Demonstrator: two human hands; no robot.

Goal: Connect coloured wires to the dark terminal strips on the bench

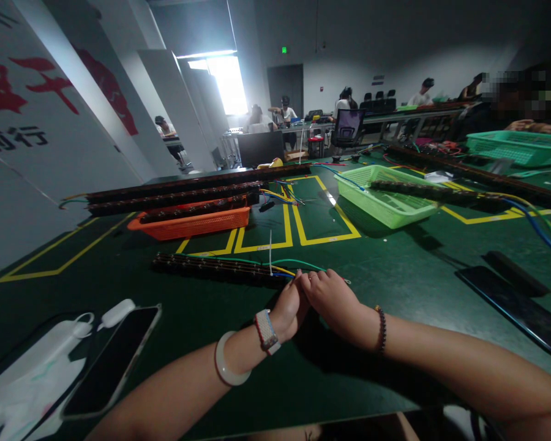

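Currently we have both hands together at the near side of the green tabletop (371, 254), at the right end of a dark ribbed strip (215, 266). Strip lies flat, extending toward 9–10 o'clock from our hands.

Left hand (290, 309): fingers closed on the coloured wires (282, 271) leaving the strip. Right hand (335, 303): fingers curled shut against the left; we cannot tell what they pinch, contact point hidden. A green wire (303, 263) passes just beyond our knuckles, and a white tie (270, 252) stands upright by the strip.

Surroundings, clock positions from our hands: orange basket (202, 225) at 10, with dark strips (174, 195) over it; light-green basket (390, 211) at 1, another ribbed strip (436, 191) across its rim; dark phone (517, 309) at 3; second phone (114, 361) at 8, beside a white charger (118, 313).
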